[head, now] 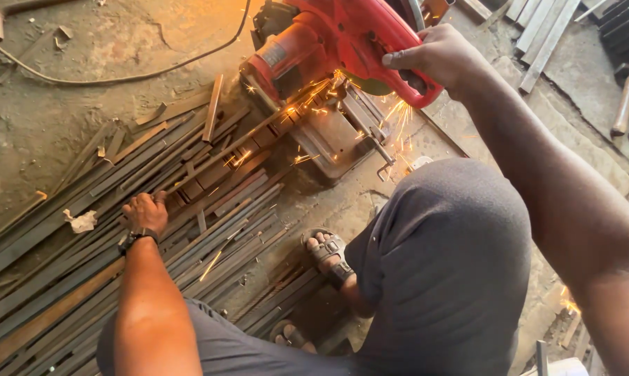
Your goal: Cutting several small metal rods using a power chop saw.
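I've got right hand (433,59) fingers wrapped round the red chop saw (328,42) handle; left hand (145,212) fingers curled, pinning the steel strips (210,202). Best feed slow.

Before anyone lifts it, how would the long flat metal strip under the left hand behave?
The metal strip probably stays fairly stiff but sags when lifted, being long and thin. Flat, it should slide rather than roll. Under the left hand, it looks heavy for its width.
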